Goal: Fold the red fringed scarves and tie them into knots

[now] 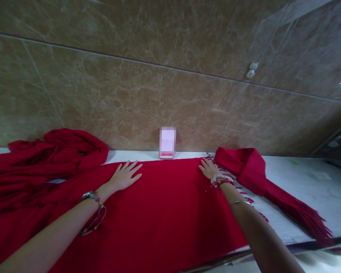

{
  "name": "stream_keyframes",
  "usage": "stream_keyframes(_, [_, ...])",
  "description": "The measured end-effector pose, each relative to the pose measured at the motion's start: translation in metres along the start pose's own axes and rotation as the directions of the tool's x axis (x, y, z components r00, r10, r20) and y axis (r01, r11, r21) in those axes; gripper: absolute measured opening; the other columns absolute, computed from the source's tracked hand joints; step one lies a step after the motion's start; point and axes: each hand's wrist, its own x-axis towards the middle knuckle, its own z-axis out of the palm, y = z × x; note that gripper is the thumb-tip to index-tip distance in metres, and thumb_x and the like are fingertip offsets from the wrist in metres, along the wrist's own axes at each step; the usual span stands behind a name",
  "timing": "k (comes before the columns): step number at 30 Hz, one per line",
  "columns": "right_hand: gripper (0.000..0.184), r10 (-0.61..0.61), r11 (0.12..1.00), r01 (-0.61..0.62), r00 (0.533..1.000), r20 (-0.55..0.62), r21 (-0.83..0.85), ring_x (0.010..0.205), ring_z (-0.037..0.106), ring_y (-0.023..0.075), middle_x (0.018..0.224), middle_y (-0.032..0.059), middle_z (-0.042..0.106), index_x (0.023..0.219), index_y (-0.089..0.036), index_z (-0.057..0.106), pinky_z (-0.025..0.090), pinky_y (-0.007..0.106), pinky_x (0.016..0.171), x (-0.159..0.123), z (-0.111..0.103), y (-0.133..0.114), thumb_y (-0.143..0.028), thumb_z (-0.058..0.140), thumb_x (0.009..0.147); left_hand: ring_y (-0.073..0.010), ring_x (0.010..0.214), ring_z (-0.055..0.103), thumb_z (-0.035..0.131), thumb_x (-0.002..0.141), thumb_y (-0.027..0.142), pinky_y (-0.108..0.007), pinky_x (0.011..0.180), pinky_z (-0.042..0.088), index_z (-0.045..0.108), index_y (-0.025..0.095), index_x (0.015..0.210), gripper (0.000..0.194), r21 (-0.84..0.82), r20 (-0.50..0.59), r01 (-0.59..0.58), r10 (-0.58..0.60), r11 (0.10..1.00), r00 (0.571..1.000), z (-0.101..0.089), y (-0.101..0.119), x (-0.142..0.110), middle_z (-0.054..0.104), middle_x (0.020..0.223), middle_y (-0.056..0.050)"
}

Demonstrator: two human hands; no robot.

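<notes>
A wide red fringed scarf lies spread flat across the white tabletop, its tassels along the right end. My left hand rests palm down near the scarf's far edge, fingers spread. Close to the far right corner, by the tassels, my right hand presses flat on the cloth, with its fingers stretched out. Neither hand grips anything. To the left, the scarf's cloth runs into bunched red folds. A second red scarf, folded into a narrow band, lies to the right with its fringe toward the table's front edge.
A phone-like upright object, its face blurred, leans against the brown tiled wall behind the table. A small white fitting is on the wall. White table surface shows at the right; a dark object stands at the far right.
</notes>
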Motion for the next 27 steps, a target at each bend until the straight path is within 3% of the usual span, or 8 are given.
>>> stream_keyframes(2, [0.05, 0.03, 0.999, -0.03, 1.0, -0.008, 0.023, 0.131, 0.025, 0.0271, 0.141, 0.0157, 0.032, 0.137, -0.016, 0.03, 0.026, 0.052, 0.1, 0.008, 0.0, -0.017, -0.036, 0.021, 0.092, -0.0314, 0.133, 0.017, 0.028, 0.088, 0.044, -0.052, 0.103, 0.019, 0.028, 0.026, 0.138, 0.053, 0.005, 0.007, 0.002, -0.002, 1.0, 1.0, -0.001, 0.001, 0.001, 0.021, 0.146, -0.004])
stream_keyframes(5, [0.051, -0.058, 0.993, 0.056, 0.998, 0.012, 0.1, 0.132, 0.022, 0.0221, 0.144, 0.0108, 0.027, 0.137, -0.018, 0.029, 0.024, 0.044, 0.104, 0.019, 0.001, -0.049, -0.04, 0.022, 0.092, -0.031, 0.133, 0.017, 0.028, 0.088, 0.043, -0.051, 0.103, 0.02, 0.027, 0.026, 0.138, 0.053, 0.017, 0.01, -0.001, 0.001, 1.0, 1.0, -0.002, 0.001, 0.002, 0.021, 0.146, -0.004])
stream_keyframes(7, [0.05, -0.073, 0.989, 0.068, 0.997, 0.033, 0.133, 0.132, 0.022, 0.0207, 0.145, 0.0082, 0.027, 0.136, -0.021, 0.032, 0.023, 0.043, 0.104, 0.022, 0.003, -0.056, -0.041, 0.023, 0.092, -0.0308, 0.133, 0.017, 0.028, 0.088, 0.043, -0.05, 0.103, 0.02, 0.027, 0.027, 0.138, 0.053, 0.025, 0.015, -0.008, 0.007, 1.0, 1.0, -0.003, -0.002, 0.002, 0.021, 0.146, -0.004])
stream_keyframes(14, [0.047, 0.13, 0.987, -0.134, 0.99, 0.055, 0.092, 0.131, 0.025, 0.0266, 0.14, 0.0164, 0.033, 0.134, -0.014, 0.035, 0.026, 0.051, 0.1, 0.016, 0.002, 0.002, -0.034, 0.026, 0.092, -0.0295, 0.133, 0.017, 0.026, 0.088, 0.042, -0.049, 0.103, 0.019, 0.026, 0.026, 0.138, 0.053, 0.06, 0.017, -0.036, 0.035, 0.998, 0.999, 0.0, -0.012, 0.008, 0.02, 0.146, -0.003])
stream_keyframes(16, [0.048, 0.149, 0.985, -0.151, 0.988, 0.031, 0.083, 0.132, 0.022, 0.0265, 0.142, 0.0159, 0.03, 0.135, -0.014, 0.033, 0.024, 0.05, 0.102, 0.008, -0.004, 0.005, -0.034, 0.025, 0.092, -0.0292, 0.133, 0.018, 0.026, 0.088, 0.041, -0.048, 0.103, 0.021, 0.026, 0.026, 0.139, 0.053, 0.073, 0.008, -0.043, 0.043, 0.996, 0.999, 0.001, -0.015, 0.011, 0.021, 0.146, -0.003])
stream_keyframes(19, [0.051, 0.018, 0.992, -0.012, 0.999, -0.044, 0.124, 0.133, 0.017, 0.0264, 0.144, 0.0137, 0.026, 0.137, -0.014, 0.03, 0.021, 0.049, 0.104, -0.015, -0.014, -0.022, -0.036, 0.024, 0.092, -0.0284, 0.132, 0.02, 0.027, 0.088, 0.037, -0.047, 0.103, 0.02, 0.033, 0.023, 0.136, 0.051, 0.129, -0.028, -0.075, 0.079, 0.989, 0.996, -0.005, -0.01, 0.008, 0.027, 0.144, -0.005])
stream_keyframes(23, [0.057, -0.258, 0.94, 0.27, 0.962, -0.086, 0.21, 0.133, 0.018, 0.0274, 0.144, 0.0146, 0.027, 0.137, -0.012, 0.029, 0.022, 0.049, 0.104, -0.057, -0.024, -0.086, -0.044, 0.026, 0.09, -0.0306, 0.132, 0.02, 0.03, 0.087, 0.039, -0.047, 0.104, 0.017, 0.041, 0.019, 0.132, 0.05, 0.153, -0.143, -0.029, 0.051, 0.988, 0.988, -0.01, 0.016, -0.013, 0.026, 0.144, -0.007])
stream_keyframes(27, [0.054, -0.359, 0.901, 0.361, 0.932, -0.057, 0.24, 0.133, 0.021, 0.0235, 0.143, 0.0129, 0.029, 0.136, -0.014, 0.031, 0.022, 0.047, 0.105, -0.085, -0.024, -0.117, -0.042, 0.027, 0.09, -0.0304, 0.131, 0.023, 0.028, 0.087, 0.049, -0.046, 0.101, 0.025, 0.032, 0.026, 0.136, 0.055, 0.042, -0.063, -0.024, 0.027, 0.999, 0.998, 0.0, 0.038, -0.04, 0.024, 0.145, -0.005])
